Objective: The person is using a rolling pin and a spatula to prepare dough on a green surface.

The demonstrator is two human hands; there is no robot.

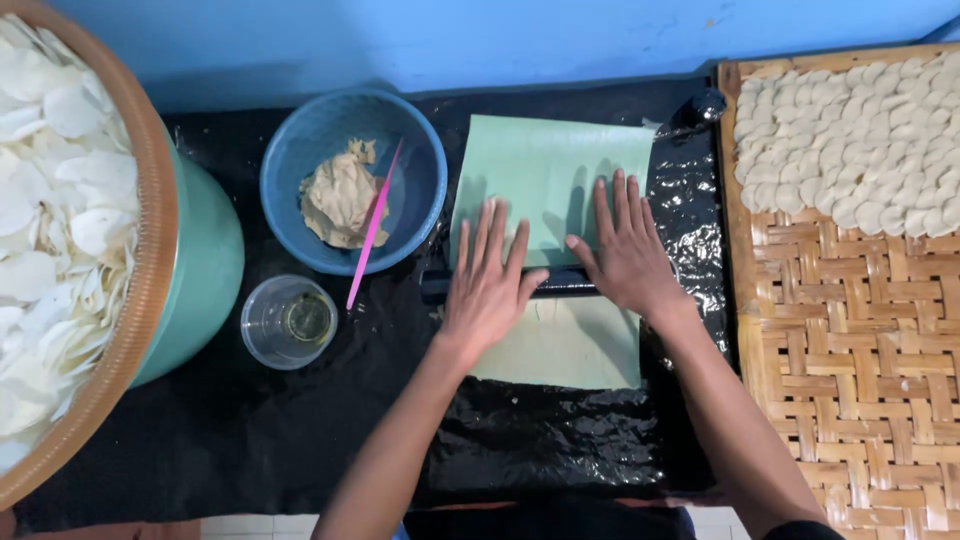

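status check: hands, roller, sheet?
Left hand and right hand flat, open, palms on the dark roller. Roller lies across the pale green sheet. Blue bowl of dough sits left, apart; nothing on the sheet.

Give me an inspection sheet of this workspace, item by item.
Surface: black plastic sheet, glossy and wrinkled.
Job's things: dark roller across green sheet; pale flattened dough on its near side.
Clutter: blue basket with dough lump and pink stick; clear cup.
Grips: left hand and right hand, flat on roller.
Cables: nothing seen.
Surroundings: woven tray with white discs; round basket of chips; blue wall.
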